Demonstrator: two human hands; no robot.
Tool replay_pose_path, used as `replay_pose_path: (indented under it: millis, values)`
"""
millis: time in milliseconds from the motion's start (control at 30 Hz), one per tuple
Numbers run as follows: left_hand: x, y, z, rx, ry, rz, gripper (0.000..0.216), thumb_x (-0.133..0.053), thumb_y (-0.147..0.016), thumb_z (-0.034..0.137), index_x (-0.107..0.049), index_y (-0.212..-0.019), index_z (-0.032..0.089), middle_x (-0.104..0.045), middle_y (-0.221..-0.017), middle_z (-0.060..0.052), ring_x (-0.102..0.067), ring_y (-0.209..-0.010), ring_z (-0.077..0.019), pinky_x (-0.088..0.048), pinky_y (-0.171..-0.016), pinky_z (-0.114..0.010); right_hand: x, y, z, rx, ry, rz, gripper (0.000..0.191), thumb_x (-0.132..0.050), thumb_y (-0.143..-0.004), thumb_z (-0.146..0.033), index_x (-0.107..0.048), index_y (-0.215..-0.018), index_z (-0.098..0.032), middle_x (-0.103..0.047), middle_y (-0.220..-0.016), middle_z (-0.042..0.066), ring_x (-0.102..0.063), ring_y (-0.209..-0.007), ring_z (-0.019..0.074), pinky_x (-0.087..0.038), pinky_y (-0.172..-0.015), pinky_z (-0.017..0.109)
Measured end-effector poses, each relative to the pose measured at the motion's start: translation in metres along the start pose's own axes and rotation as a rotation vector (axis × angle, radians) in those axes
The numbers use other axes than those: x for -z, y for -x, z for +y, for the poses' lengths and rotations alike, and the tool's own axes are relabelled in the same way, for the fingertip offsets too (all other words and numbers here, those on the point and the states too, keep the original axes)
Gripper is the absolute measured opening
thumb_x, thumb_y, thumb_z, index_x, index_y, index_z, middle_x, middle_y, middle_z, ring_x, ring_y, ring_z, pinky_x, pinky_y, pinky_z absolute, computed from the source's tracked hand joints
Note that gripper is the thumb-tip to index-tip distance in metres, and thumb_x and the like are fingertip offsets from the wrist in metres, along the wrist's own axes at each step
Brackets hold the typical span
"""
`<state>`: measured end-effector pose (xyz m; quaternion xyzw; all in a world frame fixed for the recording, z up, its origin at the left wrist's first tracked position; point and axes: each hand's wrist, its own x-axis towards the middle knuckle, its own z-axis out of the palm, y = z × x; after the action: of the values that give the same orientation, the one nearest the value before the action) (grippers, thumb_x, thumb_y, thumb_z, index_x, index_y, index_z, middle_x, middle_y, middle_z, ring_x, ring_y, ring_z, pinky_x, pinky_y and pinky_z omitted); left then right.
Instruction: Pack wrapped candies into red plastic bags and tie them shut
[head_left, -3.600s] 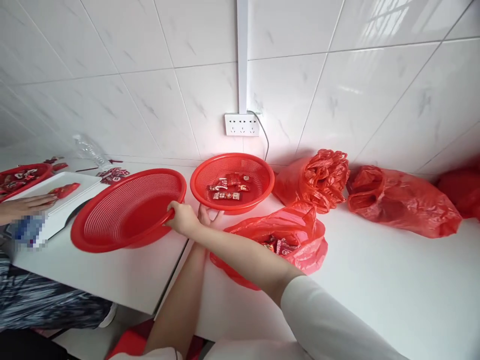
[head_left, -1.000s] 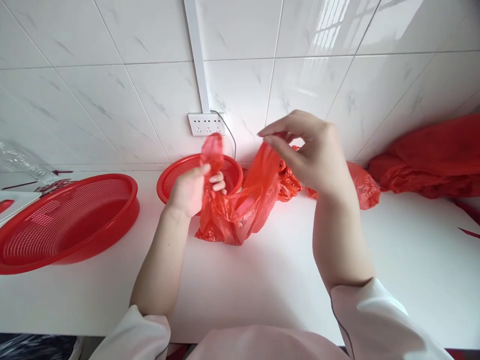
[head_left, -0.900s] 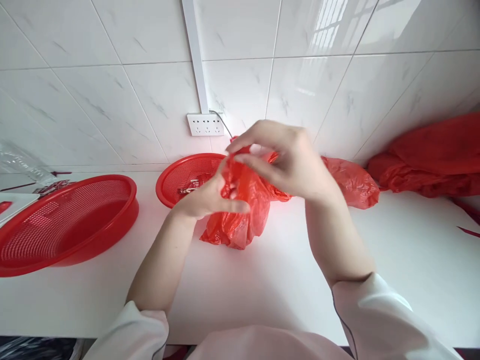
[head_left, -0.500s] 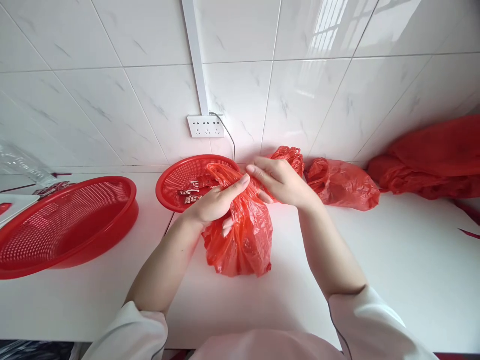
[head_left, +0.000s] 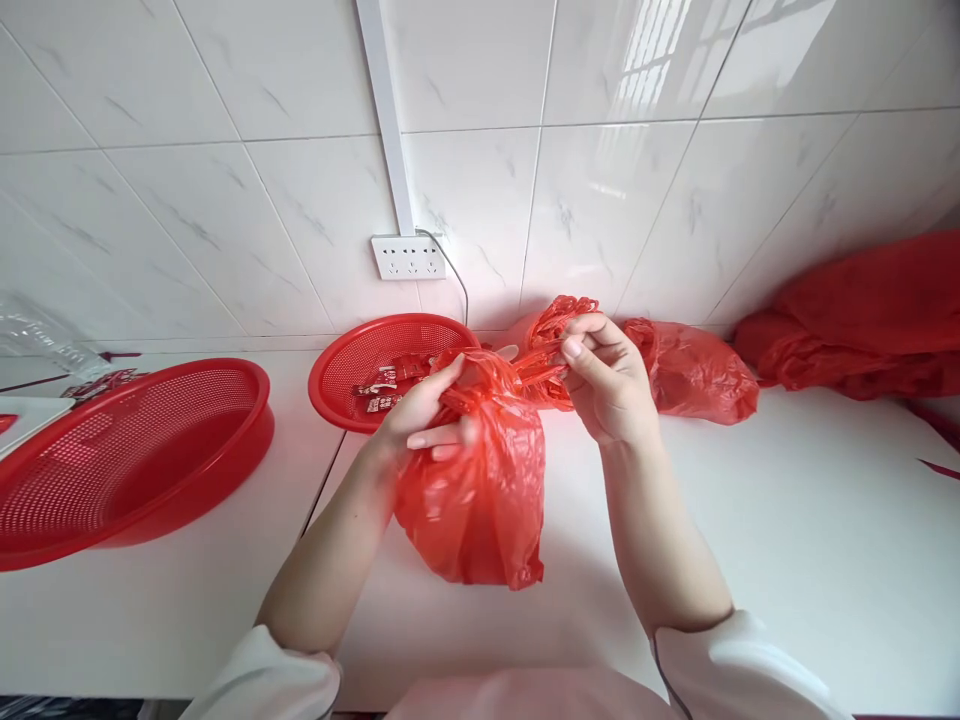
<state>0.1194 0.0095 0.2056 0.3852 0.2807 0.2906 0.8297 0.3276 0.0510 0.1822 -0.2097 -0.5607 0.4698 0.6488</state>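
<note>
Both hands are on one red plastic bag (head_left: 480, 500), just right of the small red basket (head_left: 337, 370) & nearer the person, over the white counter (head_left: 787, 520). Can't tell if the bag's bottom rests on the counter or hangs just above it. Left hand (head_left: 424, 410) is closed round the bag's gathered neck: fingers (head_left: 442, 385) curl tight over the bunched plastic, w/ one fingertip poking out underneath. It sits at the basket's right rim; can't tell if it touches the rim. Right hand (head_left: 611, 390), further right of the basket, pinches a twisted strip of the same bag btw thumb (head_left: 576, 347) & forefinger, the other fingers folded in toward the palm. The strip runs across btw the 2 hands. The bag's body bulges below the left hand; contents not visible thru the plastic. Inside the basket are a few small red-&-white packets (head_left: 382, 385). Left of the basket, w/ bare counter btw them, sits a bigger red mesh basket (head_left: 135, 470). Behind the basket, on the tiled wall, is a white socket strip (head_left: 407, 257) w/ a cord running down. Right of the basket, behind the right hand, is a frilly bunch of red bags (head_left: 551, 312) by the wall. Further right a stuffed red bag (head_left: 697, 372) lies on its side, then a larger red heap (head_left: 862, 310) at the far right.
</note>
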Motion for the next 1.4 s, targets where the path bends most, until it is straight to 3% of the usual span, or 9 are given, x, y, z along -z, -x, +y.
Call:
replay_pose_path:
  millis: [167, 333, 400, 533, 700, 900, 1000, 1167, 1400]
  values:
    - [0.011, -0.003, -0.004, -0.050, 0.119, -0.043, 0.063, -0.017, -0.099, 0.055, -0.049, -0.138, 0.016, -0.063, -0.052, -0.002, -0.052, -0.034, -0.0123, -0.045, -0.043, -0.022, -0.005, 0.021, -0.017, 0.169, -0.029, -0.144, 0.008, -0.069, -0.084, -0.021, -0.064, -0.089, -0.025, -0.061, -0.076, -0.003, -0.056, -0.065, 0.0095, -0.049, -0.062, 0.024]
    - [0.018, -0.004, -0.009, -0.138, 0.186, -0.020, 0.060, -0.024, -0.098, 0.056, -0.042, -0.143, 0.020, -0.071, -0.076, -0.007, -0.065, -0.053, -0.0150, -0.050, -0.051, -0.024, -0.010, 0.043, -0.036, 0.112, 0.262, -0.849, 0.010, -0.067, -0.085, -0.016, -0.067, -0.093, -0.021, -0.070, -0.083, 0.002, -0.064, -0.074, 0.0136, -0.053, -0.068, 0.028]
    - [0.017, -0.003, -0.011, -0.132, 0.066, -0.032, 0.067, -0.023, -0.095, 0.062, -0.045, -0.139, 0.017, -0.071, -0.077, -0.009, -0.064, -0.050, -0.0175, -0.049, -0.048, -0.027, -0.012, 0.045, -0.034, 0.096, 0.284, -0.736, 0.011, -0.065, -0.088, -0.022, -0.065, -0.098, -0.021, -0.070, -0.085, 0.002, -0.064, -0.075, 0.0140, -0.054, -0.070, 0.029]
    - [0.000, 0.003, -0.011, -0.144, -0.284, -0.058, 0.074, -0.019, -0.094, 0.066, -0.054, -0.128, 0.011, -0.064, -0.057, -0.005, -0.061, -0.045, -0.0199, -0.047, -0.046, -0.029, -0.019, 0.037, -0.014, 0.055, 0.262, -0.229, 0.021, -0.054, -0.094, -0.041, -0.060, -0.102, -0.023, -0.066, -0.100, 0.005, -0.063, -0.095, 0.0173, -0.050, -0.090, 0.036]
    - [-0.018, 0.013, -0.013, -0.276, -0.674, 0.076, 0.065, -0.019, -0.097, 0.060, -0.062, -0.118, 0.016, -0.059, -0.054, -0.002, -0.058, -0.045, -0.0168, -0.046, -0.047, -0.028, -0.032, 0.035, 0.021, -0.367, -0.004, -0.446, 0.050, -0.029, -0.097, -0.059, -0.055, -0.119, -0.023, -0.067, -0.103, 0.006, -0.065, -0.098, 0.0209, -0.050, -0.091, 0.040]
    - [0.002, 0.013, -0.027, -0.906, -1.118, 0.492, 0.049, -0.028, -0.100, 0.046, -0.067, -0.112, 0.018, -0.070, -0.099, -0.010, -0.066, -0.094, -0.0213, -0.051, -0.084, -0.035, -0.034, 0.042, 0.043, -0.507, -0.157, -0.401, 0.047, -0.040, -0.095, -0.057, -0.061, -0.120, -0.023, -0.070, -0.102, 0.005, -0.066, -0.089, 0.0213, -0.051, -0.084, 0.037]
    - [0.011, 0.010, -0.033, -1.058, -1.141, 0.390, 0.047, -0.027, -0.101, 0.041, -0.064, -0.117, 0.018, -0.065, -0.119, -0.013, -0.060, -0.111, -0.0243, -0.046, -0.097, -0.041, -0.031, 0.040, 0.044, -0.474, -0.185, -0.430, 0.030, -0.058, -0.090, -0.043, -0.066, -0.111, -0.023, -0.069, -0.107, 0.003, -0.063, -0.098, 0.0201, -0.047, -0.092, 0.035]
    - [0.019, 0.009, -0.037, -1.027, -1.029, 0.231, 0.042, -0.036, -0.094, 0.035, -0.064, -0.120, 0.017, -0.066, -0.118, -0.014, -0.059, -0.114, -0.0291, -0.047, -0.097, -0.046, -0.025, 0.038, 0.046, -0.411, -0.214, -0.364, 0.015, -0.067, -0.084, -0.035, -0.067, -0.093, -0.023, -0.066, -0.092, 0.000, -0.060, -0.083, 0.0149, -0.048, -0.082, 0.031]
    - [0.029, 0.019, -0.032, -1.386, -1.170, 0.918, 0.038, -0.050, -0.075, 0.000, -0.073, -0.094, 0.023, -0.069, -0.087, -0.002, -0.066, -0.084, -0.0183, -0.056, -0.074, -0.033, -0.003, 0.026, 0.030, -0.450, -0.447, -0.215, 0.039, -0.060, -0.083, -0.054, -0.056, -0.061, -0.022, -0.065, -0.101, 0.003, -0.059, -0.098, 0.0197, -0.048, -0.089, 0.034]
